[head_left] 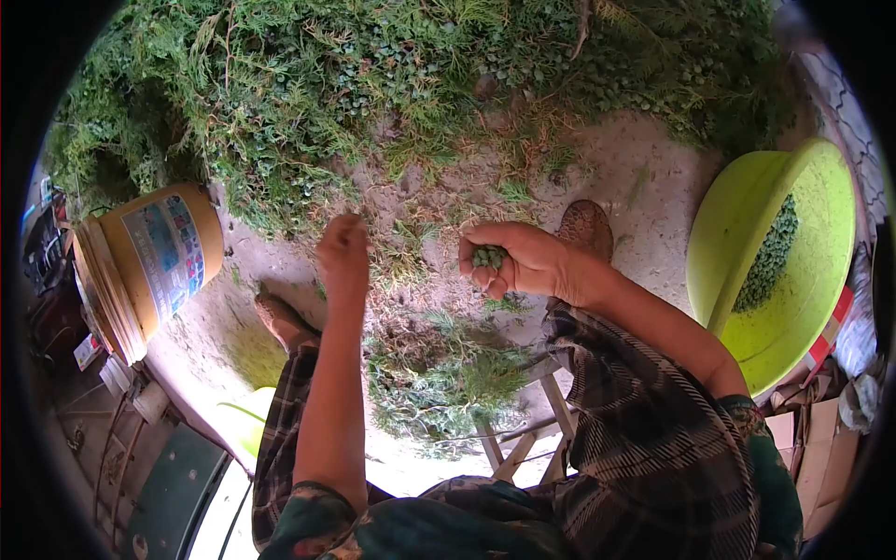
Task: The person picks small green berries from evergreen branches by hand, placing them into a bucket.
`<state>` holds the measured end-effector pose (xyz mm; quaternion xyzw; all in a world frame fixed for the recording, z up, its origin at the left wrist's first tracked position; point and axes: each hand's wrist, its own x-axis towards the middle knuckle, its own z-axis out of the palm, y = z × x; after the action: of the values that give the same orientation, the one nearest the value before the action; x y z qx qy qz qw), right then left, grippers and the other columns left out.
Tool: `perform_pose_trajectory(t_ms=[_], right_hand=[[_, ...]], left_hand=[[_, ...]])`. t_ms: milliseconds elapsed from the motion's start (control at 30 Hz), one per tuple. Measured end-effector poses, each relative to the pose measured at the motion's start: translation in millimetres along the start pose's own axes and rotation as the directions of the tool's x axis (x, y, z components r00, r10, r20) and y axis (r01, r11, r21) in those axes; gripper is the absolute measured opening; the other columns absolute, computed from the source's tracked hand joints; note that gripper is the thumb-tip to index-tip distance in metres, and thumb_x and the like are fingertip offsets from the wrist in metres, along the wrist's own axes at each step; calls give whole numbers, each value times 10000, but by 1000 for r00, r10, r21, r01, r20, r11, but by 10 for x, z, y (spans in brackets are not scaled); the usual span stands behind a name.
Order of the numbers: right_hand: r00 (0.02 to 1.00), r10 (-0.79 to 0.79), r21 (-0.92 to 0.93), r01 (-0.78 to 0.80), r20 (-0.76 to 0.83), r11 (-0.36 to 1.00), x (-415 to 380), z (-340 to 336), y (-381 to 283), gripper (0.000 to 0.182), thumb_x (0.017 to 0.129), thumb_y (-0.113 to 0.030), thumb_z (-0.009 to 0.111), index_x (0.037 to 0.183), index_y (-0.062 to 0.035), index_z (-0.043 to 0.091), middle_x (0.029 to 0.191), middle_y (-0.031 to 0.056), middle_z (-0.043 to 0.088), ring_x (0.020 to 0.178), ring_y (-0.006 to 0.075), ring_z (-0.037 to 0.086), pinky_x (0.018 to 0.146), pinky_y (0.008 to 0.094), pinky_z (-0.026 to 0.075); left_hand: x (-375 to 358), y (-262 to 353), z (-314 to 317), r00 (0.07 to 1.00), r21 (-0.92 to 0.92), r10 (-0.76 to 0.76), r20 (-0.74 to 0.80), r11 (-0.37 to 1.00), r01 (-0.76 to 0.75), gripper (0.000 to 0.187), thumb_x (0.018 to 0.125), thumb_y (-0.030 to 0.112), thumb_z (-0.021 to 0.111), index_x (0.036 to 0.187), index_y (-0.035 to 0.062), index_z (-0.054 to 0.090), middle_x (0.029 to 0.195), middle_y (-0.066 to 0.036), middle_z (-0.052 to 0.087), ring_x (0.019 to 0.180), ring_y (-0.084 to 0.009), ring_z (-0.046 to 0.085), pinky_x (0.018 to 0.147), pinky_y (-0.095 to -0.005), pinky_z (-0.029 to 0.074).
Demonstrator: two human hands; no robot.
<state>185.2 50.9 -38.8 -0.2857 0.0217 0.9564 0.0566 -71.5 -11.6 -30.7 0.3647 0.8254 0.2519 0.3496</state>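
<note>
My right hand (513,259) is curled around a small handful of green cones (488,257), which show between the fingers and palm. Left of it, and apart from it, my left hand (344,245) is raised with the fingers drawn together; what they hold, if anything, is too blurred to tell. Beneath both hands, scraps of green and brown foliage (411,247) lie on the ground. A lime-green basin (803,317) at the right holds many more green cones (771,257).
Cut evergreen branches (373,75) are heaped across the far side. A yellow bucket (201,233) with a label lies tilted at the left. Cardboard (826,457) is at the lower right. Part of a wooden stool (513,457) shows between the legs.
</note>
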Motion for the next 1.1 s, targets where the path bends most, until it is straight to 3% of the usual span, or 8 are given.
perform_pose_trajectory(t_ms=[67, 300, 400, 500, 667, 900, 1000, 1100], right_hand=[[998, 24, -2, -24, 66, 1000, 14, -56, 9, 297, 935, -254, 467, 934, 25, 567, 824, 130, 596, 672, 168, 604, 507, 323, 560], [993, -53, -133, 38, -109, 990, -29, 119, -51, 278, 916, -258, 502, 925, 10, 575, 837, 105, 584, 692, 179, 580, 593, 370, 554], [982, -73, -138, 48, -177, 989, -27, 129, 14, 269, 909, -250, 518, 955, 7, 581, 889, 106, 588, 766, 203, 586, 689, 419, 551], [986, -47, -84, 33, -160, 996, -1, 99, 39, 269, 906, -248, 521, 963, 8, 582, 923, 112, 590, 826, 218, 589, 740, 445, 545], [998, 66, -37, -67, -24, 997, -6, -12, 82, 306, 933, -278, 483, 1003, 5, 575, 997, 130, 586, 894, 246, 604, 733, 445, 546], [994, 21, -124, -34, -105, 992, -14, 59, 32, 306, 929, -269, 482, 998, 13, 579, 1000, 140, 585, 887, 261, 610, 741, 447, 549], [989, -12, -115, -5, -148, 993, -16, 93, 52, 288, 914, -255, 500, 971, 14, 584, 971, 131, 582, 873, 252, 603, 764, 462, 540], [984, -9, -50, 0, -178, 999, -7, 111, 76, 272, 897, -245, 523, 939, 16, 587, 923, 116, 581, 853, 243, 596, 794, 485, 525]], left_hand=[[215, -25, -71, 984, 351, 120, -132, 934, -67, 199, 827, 123, 591, 983, 1, 615, 764, -136, 640, 645, -232, 605, 577, -344, 464], [249, -165, -75, 979, 510, 184, -83, 852, -117, 193, 807, 131, 608, 943, -5, 611, 787, -148, 644, 695, -253, 618, 622, -349, 480], [-263, 247, 9, 1000, 203, 3, -15, 979, 0, 159, 821, 119, 607, 936, 10, 621, 802, -104, 647, 705, -158, 602, 615, -304, 485], [-507, 415, 62, 914, -274, -23, 406, 951, 146, 157, 855, 132, 586, 949, 12, 626, 813, -90, 646, 695, -127, 592, 602, -277, 478], [86, -54, 38, 986, 352, 168, 10, 922, -161, 160, 827, 112, 599, 965, 36, 632, 820, -122, 623, 661, -226, 597, 617, -324, 478], [133, -254, 37, 948, 494, 317, -25, 828, -264, 160, 788, 101, 622, 932, 30, 613, 824, -140, 614, 692, -258, 595, 639, -345, 472], [-296, 148, 102, 984, 259, 126, -125, 962, -90, 176, 786, 83, 620, 949, 22, 602, 821, -124, 609, 705, -232, 597, 665, -335, 475], [-470, 267, 176, 951, -270, 42, 305, 962, 44, 187, 792, 68, 606, 971, 15, 590, 797, -112, 601, 701, -206, 594, 661, -332, 474]])
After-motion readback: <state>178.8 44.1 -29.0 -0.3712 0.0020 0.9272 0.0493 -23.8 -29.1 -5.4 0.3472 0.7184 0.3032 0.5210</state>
